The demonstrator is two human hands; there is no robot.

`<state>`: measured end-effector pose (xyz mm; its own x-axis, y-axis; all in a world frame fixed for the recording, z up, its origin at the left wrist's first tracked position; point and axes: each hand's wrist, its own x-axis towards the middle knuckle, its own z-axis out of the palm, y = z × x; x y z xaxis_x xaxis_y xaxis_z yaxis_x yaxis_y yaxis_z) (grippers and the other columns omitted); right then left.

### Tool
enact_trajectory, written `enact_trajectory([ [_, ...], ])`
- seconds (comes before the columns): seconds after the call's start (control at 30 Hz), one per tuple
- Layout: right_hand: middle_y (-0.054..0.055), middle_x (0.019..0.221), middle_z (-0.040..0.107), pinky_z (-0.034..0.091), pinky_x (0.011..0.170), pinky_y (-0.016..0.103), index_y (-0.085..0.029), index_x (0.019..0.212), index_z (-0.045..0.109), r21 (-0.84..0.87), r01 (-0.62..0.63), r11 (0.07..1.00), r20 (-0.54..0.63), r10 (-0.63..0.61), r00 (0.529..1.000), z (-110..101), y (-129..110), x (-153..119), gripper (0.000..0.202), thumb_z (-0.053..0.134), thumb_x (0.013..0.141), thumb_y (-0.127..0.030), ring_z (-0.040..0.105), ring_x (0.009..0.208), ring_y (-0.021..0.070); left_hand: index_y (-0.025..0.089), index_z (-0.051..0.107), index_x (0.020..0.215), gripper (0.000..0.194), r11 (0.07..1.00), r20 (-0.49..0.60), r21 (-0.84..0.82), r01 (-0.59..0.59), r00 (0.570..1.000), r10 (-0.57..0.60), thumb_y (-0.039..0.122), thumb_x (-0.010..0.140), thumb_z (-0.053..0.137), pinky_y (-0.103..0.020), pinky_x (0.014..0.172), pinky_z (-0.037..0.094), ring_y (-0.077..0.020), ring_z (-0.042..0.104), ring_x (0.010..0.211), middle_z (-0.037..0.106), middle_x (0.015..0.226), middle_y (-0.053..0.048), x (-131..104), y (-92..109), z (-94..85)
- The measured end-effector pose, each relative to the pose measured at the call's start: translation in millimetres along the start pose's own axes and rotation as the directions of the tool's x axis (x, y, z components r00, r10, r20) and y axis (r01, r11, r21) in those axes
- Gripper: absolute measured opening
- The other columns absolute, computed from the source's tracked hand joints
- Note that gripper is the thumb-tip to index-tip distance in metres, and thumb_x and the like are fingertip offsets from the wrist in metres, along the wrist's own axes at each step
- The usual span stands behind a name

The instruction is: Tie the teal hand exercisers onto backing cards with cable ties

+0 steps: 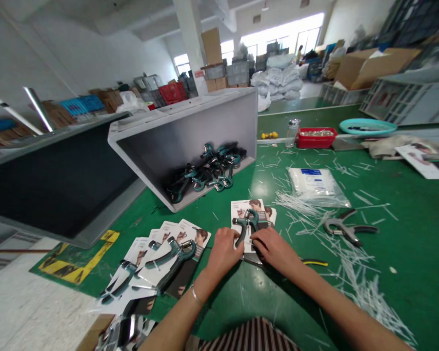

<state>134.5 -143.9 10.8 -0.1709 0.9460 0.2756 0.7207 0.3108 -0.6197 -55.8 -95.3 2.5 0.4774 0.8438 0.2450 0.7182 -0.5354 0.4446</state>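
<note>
A teal and black hand grip strengthener (pixel 252 217) lies on a printed backing card (pixel 237 207) in front of me, its spring end pointing away. My left hand (pixel 225 249) is closed on its left handle near the lower end. My right hand (pixel 272 247) is closed around the right handle, its fingertips partly hidden. Another card pokes out from beneath at the right. To the left, several cards with grip strengtheners (pixel 171 261) on them lie overlapped in a fan.
A tipped grey crate (pixel 183 117) holds a heap of grip strengtheners (pixel 215 168). White plastic ties (pixel 366 287) are strewn at the right, around pliers-like cutters (pixel 347 228) and a plastic bag of ties (pixel 316 186). A red tray (pixel 316 140) and a glass jar (pixel 292 132) stand farther back.
</note>
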Motion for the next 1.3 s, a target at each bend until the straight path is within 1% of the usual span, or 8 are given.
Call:
enact_trajectory([
  [0.1, 0.012, 0.08, 0.068, 0.045, 0.078, 0.041, -0.02, 0.08, 0.067, -0.195, 0.007, 0.981, 0.01, -0.005, 1.0, 10, -15, 10, 0.015, 0.054, 0.088, -0.018, 0.058, 0.084, 0.0288, 0.019, 0.061, 0.091, 0.007, 1.0, -0.015, -0.008, -0.023, 1.0, 0.023, 0.021, 0.085, 0.059, -0.042, 0.086, 0.042, -0.0246, 0.052, 0.089, 0.057, 0.087, -0.006, 1, -2, -1.1],
  [0.2, 0.014, 0.075, 0.067, 0.041, 0.074, 0.041, -0.019, 0.075, 0.066, -0.357, 0.012, 0.934, 0.052, 0.007, 0.999, 15, -22, 15, 0.018, 0.054, 0.083, -0.007, 0.057, 0.08, 0.0296, 0.02, 0.063, 0.1, 0.016, 0.994, 0.017, -0.093, -0.065, 0.998, 0.067, 0.023, 0.093, 0.05, -0.039, 0.088, 0.042, -0.023, 0.053, 0.094, 0.06, 0.095, -0.007, -3, -13, -7.0],
  [0.4, 0.004, 0.086, 0.07, 0.039, 0.081, 0.038, -0.023, 0.086, 0.068, -0.117, 0.003, 0.993, 0.123, 0.012, 0.992, 5, -10, 20, 0.015, 0.056, 0.084, -0.015, 0.057, 0.088, 0.0249, 0.02, 0.066, 0.095, 0.014, 0.988, 0.083, -0.15, -0.031, 0.996, 0.043, 0.019, 0.091, 0.054, -0.036, 0.084, 0.042, -0.0218, 0.057, 0.092, 0.063, 0.091, -0.005, -2, -40, -14.7],
  [0.63, 0.002, 0.095, 0.072, 0.04, 0.089, 0.04, -0.026, 0.093, 0.073, 0.086, -0.057, 0.995, 0.101, 0.048, 0.994, -1, -2, 23, 0.02, 0.053, 0.093, -0.027, 0.059, 0.096, 0.0242, 0.019, 0.064, 0.087, 0.008, 0.954, 0.019, -0.293, -0.054, 0.998, 0.063, 0.021, 0.091, 0.057, -0.033, 0.084, 0.042, -0.0202, 0.059, 0.09, 0.066, 0.088, -0.004, 4, -26, -13.1],
  [0.77, 0.003, 0.096, 0.071, 0.038, 0.09, 0.04, -0.025, 0.095, 0.071, 0.058, -0.094, 0.994, 0.04, 0.092, 0.995, 7, -3, 23, 0.017, 0.055, 0.092, -0.03, 0.057, 0.097, 0.0244, 0.019, 0.065, 0.093, 0.01, 0.925, -0.021, -0.37, -0.09, 0.996, 0.088, 0.023, 0.092, 0.056, -0.031, 0.086, 0.043, -0.0199, 0.059, 0.093, 0.066, 0.092, -0.005, 5, -17, -6.7],
  [0.93, 0.004, 0.093, 0.068, 0.037, 0.087, 0.037, -0.022, 0.09, 0.066, 0.034, -0.163, 0.986, -0.024, 0.163, 0.986, 11, -6, 18, 0.012, 0.057, 0.092, -0.03, 0.054, 0.095, 0.0242, 0.02, 0.068, 0.092, 0.009, 0.821, -0.011, -0.57, 0.027, 0.999, -0.04, 0.022, 0.088, 0.06, -0.027, 0.084, 0.046, -0.0173, 0.062, 0.091, 0.067, 0.093, -0.003, 4, -15, 2.4],
  [1.13, 0.004, 0.086, 0.067, 0.033, 0.085, 0.037, -0.021, 0.085, 0.065, -0.171, -0.04, 0.984, 0.069, 0.052, 0.996, -1, -10, 11, 0.014, 0.055, 0.095, -0.024, 0.051, 0.091, 0.0238, 0.018, 0.07, 0.089, 0.01, 0.676, 0.074, -0.713, 0.187, 0.979, -0.193, 0.025, 0.084, 0.064, -0.024, 0.076, 0.046, -0.0157, 0.063, 0.082, 0.067, 0.087, -0.002, 1, -13, 2.1],
  [1.3, 0.005, 0.086, 0.067, 0.032, 0.082, 0.036, -0.02, 0.088, 0.065, -0.283, 0.016, 0.959, 0.114, 0.017, 0.993, -4, -12, 10, 0.013, 0.055, 0.095, -0.02, 0.049, 0.091, 0.0235, 0.019, 0.07, 0.092, 0.012, 0.662, 0.066, -0.73, 0.17, 0.981, -0.18, 0.025, 0.084, 0.064, -0.024, 0.077, 0.046, -0.0153, 0.062, 0.083, 0.068, 0.089, -0.002, 0, -13, 5.8],
])
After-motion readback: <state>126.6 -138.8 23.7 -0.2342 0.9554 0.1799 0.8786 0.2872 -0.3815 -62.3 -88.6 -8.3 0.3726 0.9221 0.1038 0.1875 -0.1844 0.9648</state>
